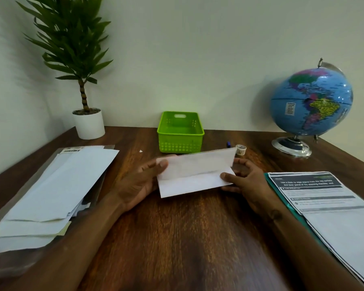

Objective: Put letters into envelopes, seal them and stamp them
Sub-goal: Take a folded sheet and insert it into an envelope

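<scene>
A white envelope (194, 174) hangs just above the middle of the wooden desk (177, 238), its flap raised. My left hand (141, 181) grips its left end, thumb on the front. My right hand (245, 178) grips the right end, thumb on the lower corner. A pile of white envelopes (57, 190) lies in a clear sleeve at the left. Printed letters (328, 204) lie on a teal folder at the right. A small roll of stamps (240, 149) and a dark blue object (228, 144) sit just behind the held envelope.
A green plastic basket (180, 133) stands at the back centre. At the back left corner is a potted plant (88, 122); a globe (309, 106) on a metal stand occupies the back right. A small white scrap (140, 151) lies left of the basket.
</scene>
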Demonstrator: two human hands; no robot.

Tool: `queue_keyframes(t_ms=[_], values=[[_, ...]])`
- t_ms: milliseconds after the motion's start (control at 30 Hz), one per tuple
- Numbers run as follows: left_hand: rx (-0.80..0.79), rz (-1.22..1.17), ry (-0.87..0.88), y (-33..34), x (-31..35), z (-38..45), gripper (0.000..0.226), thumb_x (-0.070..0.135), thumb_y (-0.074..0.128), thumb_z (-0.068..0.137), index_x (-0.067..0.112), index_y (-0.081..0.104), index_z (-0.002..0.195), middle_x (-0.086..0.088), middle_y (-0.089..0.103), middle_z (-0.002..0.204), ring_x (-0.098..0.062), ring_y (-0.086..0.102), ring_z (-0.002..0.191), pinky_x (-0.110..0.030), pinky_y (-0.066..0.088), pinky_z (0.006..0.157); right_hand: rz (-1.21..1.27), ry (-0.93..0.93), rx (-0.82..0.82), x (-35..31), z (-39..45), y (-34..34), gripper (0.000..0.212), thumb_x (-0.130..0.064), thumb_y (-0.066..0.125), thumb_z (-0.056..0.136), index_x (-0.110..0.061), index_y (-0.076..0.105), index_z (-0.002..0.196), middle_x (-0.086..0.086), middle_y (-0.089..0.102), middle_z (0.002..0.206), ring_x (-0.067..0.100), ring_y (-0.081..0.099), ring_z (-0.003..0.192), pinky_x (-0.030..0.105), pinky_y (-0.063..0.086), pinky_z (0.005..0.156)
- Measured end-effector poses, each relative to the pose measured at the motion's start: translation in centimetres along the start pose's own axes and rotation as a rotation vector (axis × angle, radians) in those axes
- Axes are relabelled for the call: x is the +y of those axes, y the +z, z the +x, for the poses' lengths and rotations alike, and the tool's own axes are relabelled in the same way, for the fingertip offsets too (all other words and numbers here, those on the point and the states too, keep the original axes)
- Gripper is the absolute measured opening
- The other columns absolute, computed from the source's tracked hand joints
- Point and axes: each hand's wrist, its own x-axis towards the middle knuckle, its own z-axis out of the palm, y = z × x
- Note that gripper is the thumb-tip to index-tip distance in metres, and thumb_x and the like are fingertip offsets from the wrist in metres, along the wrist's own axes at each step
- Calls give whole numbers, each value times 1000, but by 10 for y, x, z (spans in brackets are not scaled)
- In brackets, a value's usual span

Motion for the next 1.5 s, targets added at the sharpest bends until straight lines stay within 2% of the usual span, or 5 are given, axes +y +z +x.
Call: queue_keyframes(t_ms=[200, 667, 933, 1267, 1500], values=[[30, 252, -42, 4, 0, 0, 76, 70, 81, 64, 24, 73, 123, 0, 67, 133, -20, 58, 129, -36, 49, 106, 29, 17, 20, 4, 4, -2, 54, -7, 84, 80, -24, 61, 125, 1, 72, 119, 22, 80, 93, 36, 65, 68], [289, 898, 322, 6, -11, 0, 29, 20, 76, 89, 29, 73, 116, 9, 68, 119, -14, 64, 112, -37, 55, 92, 89, 52, -34, 8, 7, -6, 20, -16, 68, 98, -24, 71, 116, 8, 65, 129, 32, 72, 108, 38, 64, 71], [160, 1199, 576, 16, -11, -8, 62, -11, 65, 81, 34, 71, 124, 6, 49, 141, -7, 51, 125, -17, 43, 97, 175, 148, -63, 4, 13, -13, 40, -48, 76, 89, -22, 73, 120, 8, 77, 118, 29, 78, 100, 39, 64, 73], [366, -105, -120, 9, -9, 8, 31, 25, 52, 103, 18, 59, 133, -16, 72, 120, -32, 71, 107, -44, 62, 73, 201, 29, 47, 2, 8, -16, 56, -8, 85, 70, -16, 69, 123, 2, 80, 102, 23, 79, 94, 35, 66, 66], [316, 86, 4, 22, -10, -5, 56, 0, 72, 87, 8, 53, 139, -15, 71, 120, -23, 72, 102, -34, 63, 77, 138, -6, 10, -1, 2, -8, 61, -16, 85, 73, -26, 65, 129, -1, 72, 114, 24, 78, 95, 32, 65, 66]])
